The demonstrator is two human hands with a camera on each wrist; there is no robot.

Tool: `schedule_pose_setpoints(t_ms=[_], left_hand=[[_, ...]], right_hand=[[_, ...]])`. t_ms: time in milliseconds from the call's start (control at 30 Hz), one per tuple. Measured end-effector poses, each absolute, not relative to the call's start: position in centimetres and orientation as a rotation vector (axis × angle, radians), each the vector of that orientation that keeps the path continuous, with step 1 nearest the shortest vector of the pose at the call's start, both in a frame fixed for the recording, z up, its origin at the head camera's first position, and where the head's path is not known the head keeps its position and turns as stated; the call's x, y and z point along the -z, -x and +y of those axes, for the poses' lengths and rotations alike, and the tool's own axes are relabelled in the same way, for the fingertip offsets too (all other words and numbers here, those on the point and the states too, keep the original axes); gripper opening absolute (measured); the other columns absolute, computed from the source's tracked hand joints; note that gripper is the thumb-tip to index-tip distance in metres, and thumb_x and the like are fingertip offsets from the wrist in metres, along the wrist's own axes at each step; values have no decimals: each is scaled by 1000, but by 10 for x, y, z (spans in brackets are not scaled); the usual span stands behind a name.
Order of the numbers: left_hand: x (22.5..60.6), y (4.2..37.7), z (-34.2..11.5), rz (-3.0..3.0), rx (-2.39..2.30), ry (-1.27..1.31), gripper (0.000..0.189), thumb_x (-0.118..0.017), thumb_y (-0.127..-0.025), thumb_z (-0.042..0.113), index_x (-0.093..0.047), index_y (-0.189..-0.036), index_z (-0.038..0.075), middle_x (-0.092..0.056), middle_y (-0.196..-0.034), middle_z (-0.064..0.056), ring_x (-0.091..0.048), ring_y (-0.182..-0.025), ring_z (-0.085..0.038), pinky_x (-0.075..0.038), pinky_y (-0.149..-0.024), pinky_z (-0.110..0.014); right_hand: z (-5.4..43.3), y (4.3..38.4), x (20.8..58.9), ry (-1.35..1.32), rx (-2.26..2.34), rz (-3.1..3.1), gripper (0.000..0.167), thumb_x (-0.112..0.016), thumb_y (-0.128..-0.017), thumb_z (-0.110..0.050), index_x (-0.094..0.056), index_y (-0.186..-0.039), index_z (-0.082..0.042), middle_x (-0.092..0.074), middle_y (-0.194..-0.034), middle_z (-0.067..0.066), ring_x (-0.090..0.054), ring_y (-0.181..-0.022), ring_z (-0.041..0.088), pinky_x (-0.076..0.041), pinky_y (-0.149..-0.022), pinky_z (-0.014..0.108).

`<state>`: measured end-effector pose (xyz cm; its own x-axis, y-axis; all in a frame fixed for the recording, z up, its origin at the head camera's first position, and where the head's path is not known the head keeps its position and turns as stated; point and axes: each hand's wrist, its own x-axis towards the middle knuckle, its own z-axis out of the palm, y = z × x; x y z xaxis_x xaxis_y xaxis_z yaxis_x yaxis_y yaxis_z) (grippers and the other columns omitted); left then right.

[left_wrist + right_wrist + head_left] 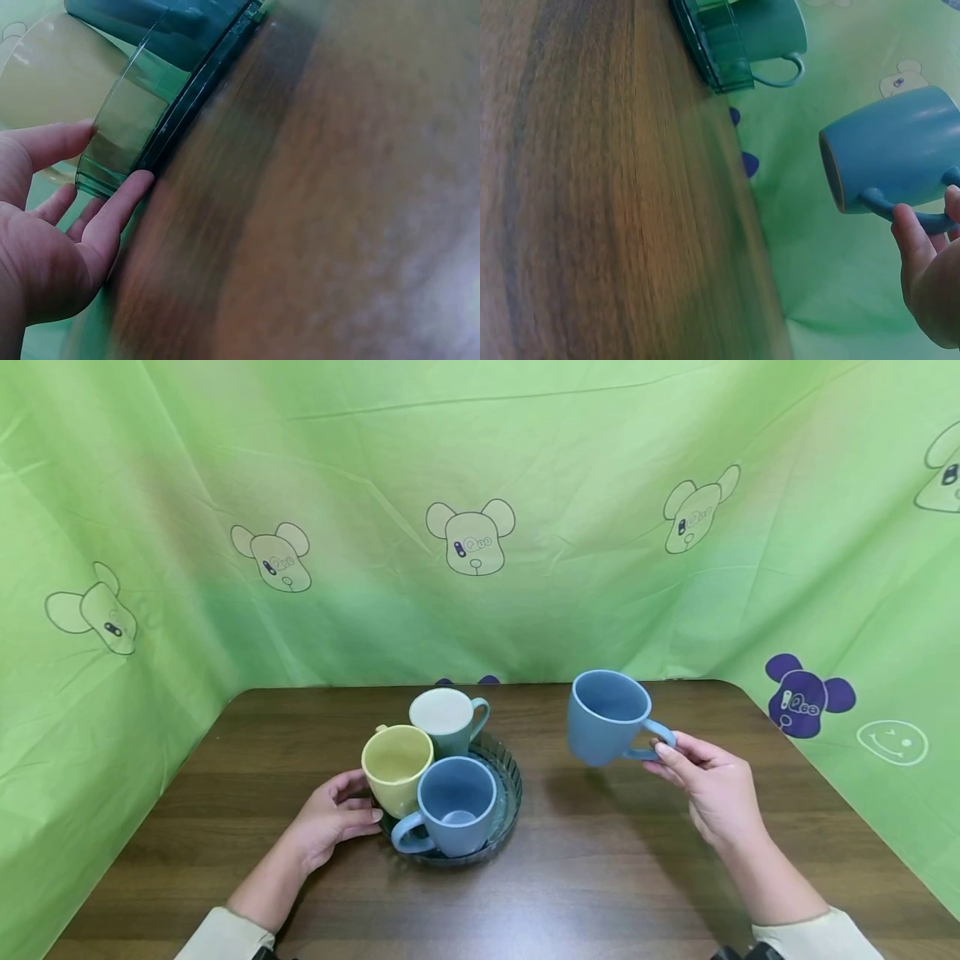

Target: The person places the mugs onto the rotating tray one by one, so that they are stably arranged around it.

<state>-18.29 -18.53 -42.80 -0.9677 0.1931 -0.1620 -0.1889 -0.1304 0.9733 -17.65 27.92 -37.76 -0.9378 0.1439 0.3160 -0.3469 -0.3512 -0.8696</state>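
In the head view, my right hand (716, 789) grips a blue mug (603, 727) by its handle, upright and raised above the table. The right wrist view shows this lifted mug (896, 150) side-on, with fingers and thumb around the handle. On the left, my left hand (333, 818) holds the edge of a round, green-tinted clear tray (512, 806), its thumb low against the side wall in the left wrist view. Three mugs stand upright in the tray: a yellow mug (397, 760), a green mug with a pale inside (450, 735) and a second blue mug (457, 814).
The brown wooden table (570, 893) carries the tray left of centre. A green curtain (360, 610) with printed bear heads hangs behind the table and along both sides. Bare wood lies between the tray and my right hand.
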Motion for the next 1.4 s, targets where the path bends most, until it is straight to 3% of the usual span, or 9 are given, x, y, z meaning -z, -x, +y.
schedule_pose_setpoints(t_ms=[333, 667, 1100, 1400], left_hand=[[427, 182, -186, 1892, -2166, -17, 82, -66, -78, -18, -24, -148, -8, -33, -140, -28, -58, -96, -20, -57, -82, -44], [426, 183, -189, 1924, -2109, -8, 82, -71, -76, -17, -30, -146, -8, -41, -131, -23, -56, -97, -21, -57, -82, -41], [430, 181, -193, 1937, -2120, -33, 74, -74, -77, -12, -36, -140, -14, -55, -120, -15, -62, -98, -18, -57, -82, -39], [432, 180, -193, 1874, -2185, -73, 61, -66, -82, -13, -37, -136, -17, -57, -113, -15, -65, -93, -18, -56, -84, -44]], right_hand=[[265, 179, 374, -271, -2347, -1623, 25, -59, -89, 15, -76, -98, -2, -73, -89, 8, -72, -77, 19, -58, -72, 33], [250, 179, 373, -259, -2375, -1661, 25, -62, -88, 13, -77, -96, -5, -73, -88, 8, -72, -76, 17, -58, -72, 33], [230, 181, 371, -199, -2386, -1705, 26, -64, -87, 14, -78, -92, -8, -72, -87, 6, -72, -74, 18, -58, -72, 33], [215, 184, 367, -146, -2374, -1770, 25, -65, -86, 12, -77, -88, -10, -70, -83, 3, -71, -71, 16, -58, -72, 32]])
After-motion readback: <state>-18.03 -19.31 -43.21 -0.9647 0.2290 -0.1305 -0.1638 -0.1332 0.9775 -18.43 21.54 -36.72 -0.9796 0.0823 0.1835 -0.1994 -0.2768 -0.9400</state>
